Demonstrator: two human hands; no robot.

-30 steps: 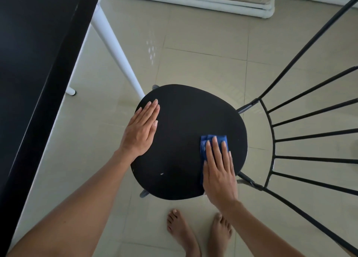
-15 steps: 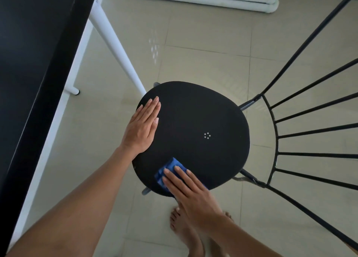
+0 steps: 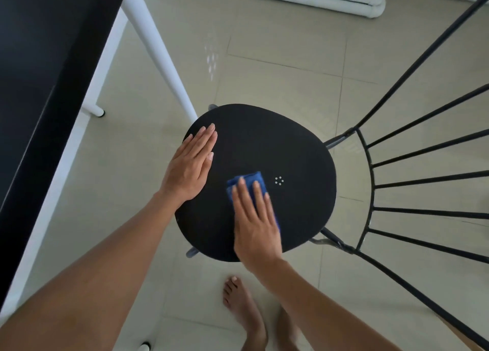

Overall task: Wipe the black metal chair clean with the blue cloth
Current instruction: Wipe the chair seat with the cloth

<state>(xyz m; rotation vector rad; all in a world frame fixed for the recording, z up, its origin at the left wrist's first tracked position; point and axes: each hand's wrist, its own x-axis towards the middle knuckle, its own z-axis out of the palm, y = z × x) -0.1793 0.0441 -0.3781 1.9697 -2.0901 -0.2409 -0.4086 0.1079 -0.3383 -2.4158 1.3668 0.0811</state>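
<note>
Head view, looking steeply down: pale floor tiles (image 3: pixel 277 41) fill the ground, with a black tabletop (image 3: pixel 39 67) running along the left edge on white legs (image 3: pixel 158 49), one of which slants down to just beside the far-left rim of the chair seat. The black metal chair (image 3: pixel 277 139) stands at centre, its rounded seat facing up and its backrest of thin black rods (image 3: pixel 423 152) fanning out to the right. A small ring of pale dots (image 3: pixel 279 180) marks the seat, right of its middle.

The left hand (image 3: pixel 189 165) lies flat on the left part of the seat, palm down, fingers straight and together, gripping nothing. The right hand (image 3: pixel 255 218) lies flat on the near-middle of the seat, fingers extended and slightly spread, pressing the blue cloth (image 3: pixel 252 180) against the surface rather than clasping it. The folded cloth sits under the fingers and palm; its far edge shows beyond the fingertips and a strip shows along the hand's right side. The cloth's far right corner is just beside the dot ring, not touching it.

Two bare feet (image 3: pixel 246 313) stand on the tiles below the seat's near edge.
</note>
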